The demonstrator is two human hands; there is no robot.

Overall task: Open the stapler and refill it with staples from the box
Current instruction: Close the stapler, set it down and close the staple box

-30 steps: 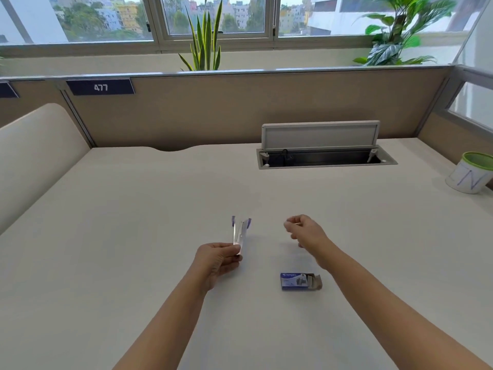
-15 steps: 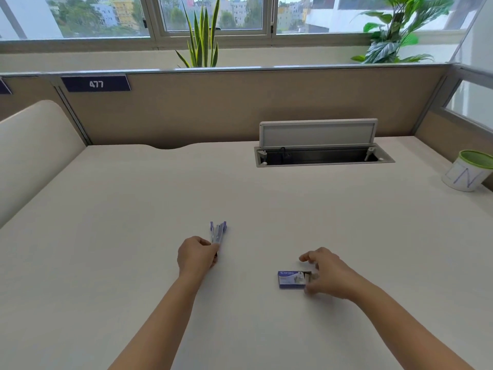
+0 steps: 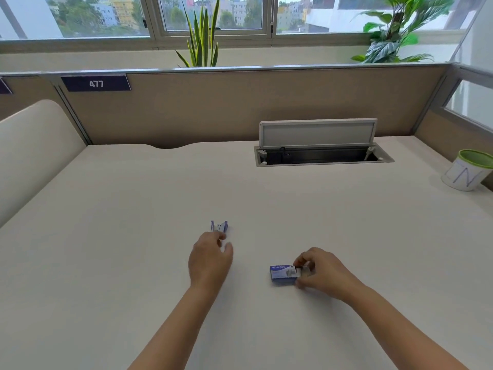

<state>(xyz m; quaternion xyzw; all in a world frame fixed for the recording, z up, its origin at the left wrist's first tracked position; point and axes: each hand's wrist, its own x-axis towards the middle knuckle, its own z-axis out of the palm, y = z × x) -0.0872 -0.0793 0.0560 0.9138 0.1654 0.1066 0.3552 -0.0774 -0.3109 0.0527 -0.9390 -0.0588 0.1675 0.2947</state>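
Note:
A small purple and silver stapler (image 3: 219, 226) lies on the cream desk (image 3: 133, 236), its jaws apart and pointing away from me. My left hand (image 3: 210, 260) is just behind it. The fingertips reach the stapler's near end, the thumb is spread apart, and nothing is gripped. To the right lies a blue staple box (image 3: 281, 273) with its right end open. My right hand (image 3: 322, 273) grips that open end, thumb and fingers pinched on the pale inner part. I cannot make out the staples themselves.
An open cable hatch (image 3: 320, 156) with a raised lid sits in the desk at the back right. A white cup with a green rim (image 3: 469, 172) stands at the far right edge. A beige partition (image 3: 240, 108) bounds the back, and a padded divider (image 3: 34, 145) bounds the left.
My left hand brought the stapler down onto the desk and loosened its grip. My right hand dropped from mid-air to the staple box and closed on its open end.

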